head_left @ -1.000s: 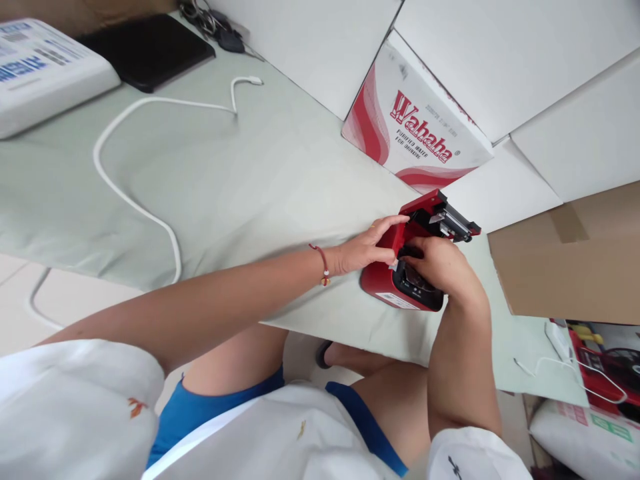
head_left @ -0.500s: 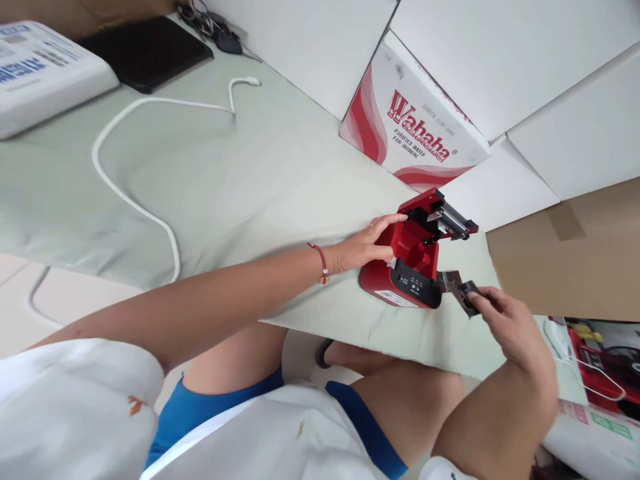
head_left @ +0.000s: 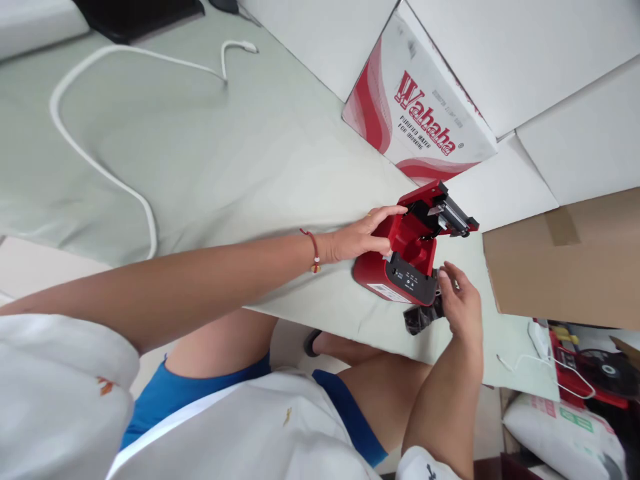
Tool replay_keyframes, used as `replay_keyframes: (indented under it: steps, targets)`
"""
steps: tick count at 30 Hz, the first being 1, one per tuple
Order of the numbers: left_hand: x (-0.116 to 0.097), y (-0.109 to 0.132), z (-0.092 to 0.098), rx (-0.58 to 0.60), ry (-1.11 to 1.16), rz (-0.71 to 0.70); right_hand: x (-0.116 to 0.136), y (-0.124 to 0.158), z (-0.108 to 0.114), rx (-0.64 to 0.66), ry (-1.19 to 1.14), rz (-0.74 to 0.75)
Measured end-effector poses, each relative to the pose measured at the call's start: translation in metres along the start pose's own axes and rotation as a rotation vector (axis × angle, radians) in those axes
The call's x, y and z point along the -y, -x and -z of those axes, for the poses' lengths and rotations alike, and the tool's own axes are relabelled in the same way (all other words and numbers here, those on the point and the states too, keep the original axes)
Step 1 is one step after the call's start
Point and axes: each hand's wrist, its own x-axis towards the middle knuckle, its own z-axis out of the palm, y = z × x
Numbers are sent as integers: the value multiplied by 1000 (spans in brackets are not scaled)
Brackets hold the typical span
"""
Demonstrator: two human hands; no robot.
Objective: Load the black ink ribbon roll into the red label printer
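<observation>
A red label printer (head_left: 367,275) sits on the cloth-covered table, its lid (head_left: 419,193) raised and its red inner bay in sight. A black panel with small marks lies along the front. My left hand (head_left: 357,239) grips the printer's left side, index finger by the lid hinge and thumb on the near rim. At the printer's right edge is my right hand (head_left: 461,303), thumb and fingers pinched on a dark glossy strip. The crumpled dark strip (head_left: 419,319) hangs out beside the hand, below the printer's right corner. What its upper end touches is hidden by my fingers.
Behind the printer stand a red-and-white Wahaha carton (head_left: 425,120) and white boxes (head_left: 525,53). A brown cardboard box (head_left: 565,253) is to the right. A white cable (head_left: 100,160) curves over the left of the table. A white sack (head_left: 565,433) lies lower right.
My right hand has moved left, from beyond the printer to its right edge, bringing the dark strip along, now bunched up. My left hand stays on the printer. The view has shifted slightly.
</observation>
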Motion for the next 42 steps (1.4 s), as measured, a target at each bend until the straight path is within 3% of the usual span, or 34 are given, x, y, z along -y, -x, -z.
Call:
replay_keyframes:
  steps: [5, 9, 15, 21, 23, 26, 30, 33, 36, 39, 42]
  targets:
    - [-1, -2, -2, -20, 4, -6, 21, -7, -30, 106, -30, 168]
    - [-3, -4, -2, -23, -15, 1, 25, -9, -43, 32, -33, 184]
    - [-12, 3, -3, -18, -15, 5, 16, -11, -35, -248, 101, -19]
    - [-21, 9, -4, -8, 23, 6, 17, -11, -29, -102, 172, -214]
    - [-17, 7, -4, 0, 48, 14, 20, -7, -20, -38, 110, -219]
    - [-8, 1, -3, 1, 78, 7, 17, 5, 14, 47, -86, -167]
    - [-5, -1, -2, 1, 89, 20, 10, 25, 70, -14, -489, -51]
    - [-14, 3, -3, 23, 92, 46, 26, 34, 86, -72, -512, -38]
    - [-19, 5, -3, 23, 61, 49, 60, 33, 72, -73, -221, -39]
    - [-16, 2, -1, -1, -12, 23, 90, 30, 52, -1, -62, 58]
    - [-12, 0, 0, -1, -66, 6, 105, 35, 52, 151, -94, 209]
